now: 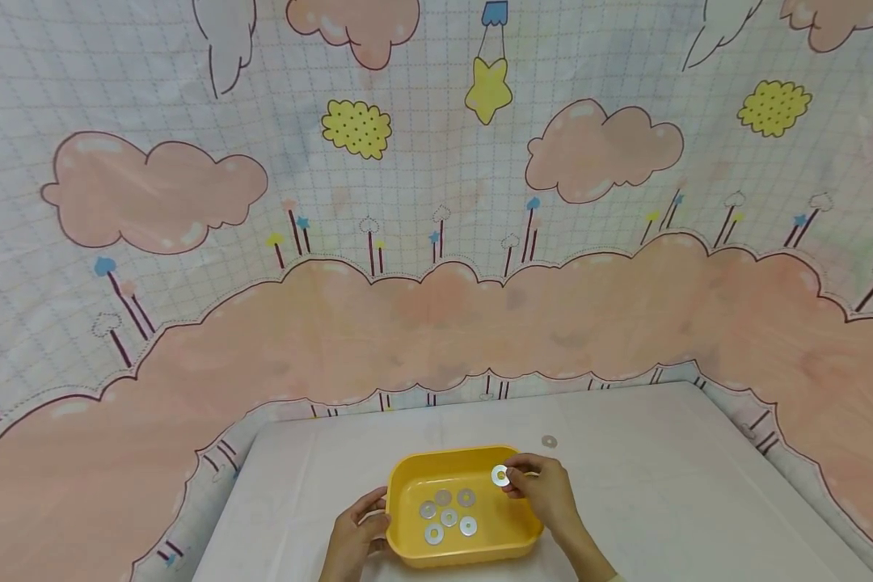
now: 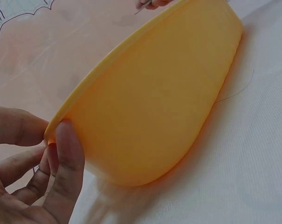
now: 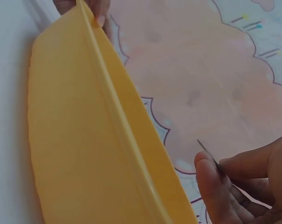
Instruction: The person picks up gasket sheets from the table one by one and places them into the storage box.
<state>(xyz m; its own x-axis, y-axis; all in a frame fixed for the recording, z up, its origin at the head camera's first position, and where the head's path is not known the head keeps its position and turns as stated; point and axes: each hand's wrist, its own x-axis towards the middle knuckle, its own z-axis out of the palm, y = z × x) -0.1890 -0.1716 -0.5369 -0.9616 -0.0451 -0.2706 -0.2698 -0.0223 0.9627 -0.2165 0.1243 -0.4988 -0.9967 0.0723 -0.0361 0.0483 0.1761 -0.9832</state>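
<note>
A yellow plastic tray (image 1: 495, 517) stands on the white table, with several flat metal washers (image 1: 449, 517) lying on its floor, mostly toward the left. My left hand (image 1: 356, 529) grips the tray's left rim; in the left wrist view the thumb and fingers (image 2: 68, 154) pinch that edge. Over the right part of the tray, my right hand (image 1: 546, 489) pinches one silvery washer (image 1: 499, 475) between thumb and fingertips. The right wrist view shows this washer (image 3: 208, 151) edge-on, above the level of the rim.
Behind the tray, to the right, one more washer (image 1: 549, 441) lies on the white tabletop (image 1: 669, 485). A cloth printed with clouds and stars (image 1: 436, 315) hangs behind the table and around its sides.
</note>
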